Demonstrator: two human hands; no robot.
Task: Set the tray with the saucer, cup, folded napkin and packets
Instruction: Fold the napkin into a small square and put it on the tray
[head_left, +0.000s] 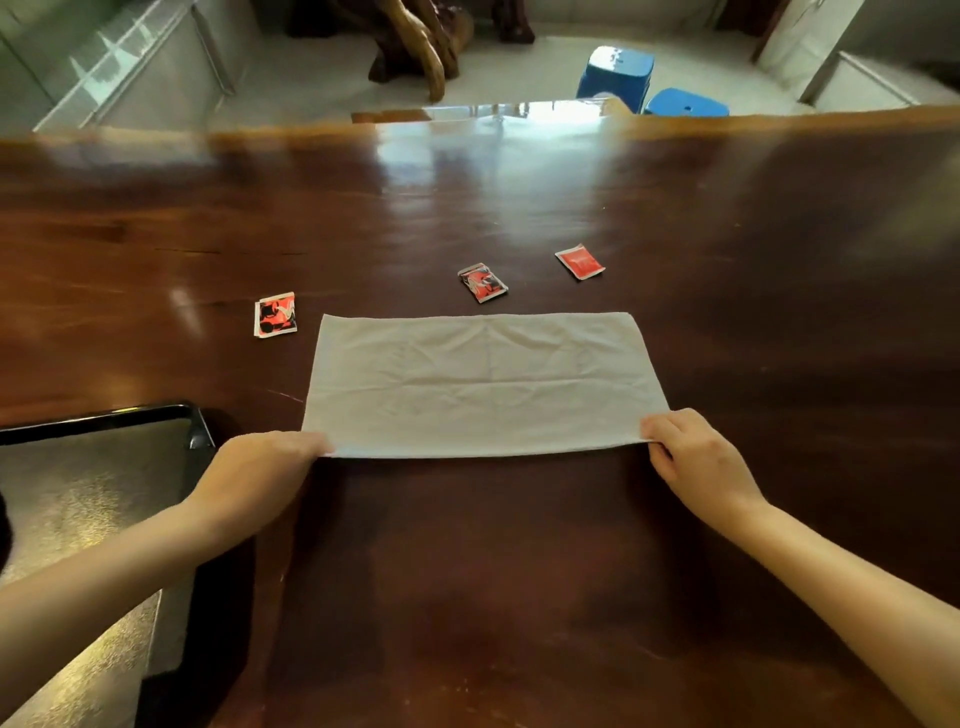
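Observation:
A white napkin lies flat on the dark wooden table, folded into a wide rectangle. My left hand pinches its near left corner and my right hand pinches its near right corner. Beyond the napkin lie three red packets: one at the left, one in the middle and one at the right. A black tray sits at the left, partly under my left forearm. No saucer or cup is in view.
The glossy wooden table stretches far back to an edge. Behind it on the floor stand two blue stools and a carved wooden root piece.

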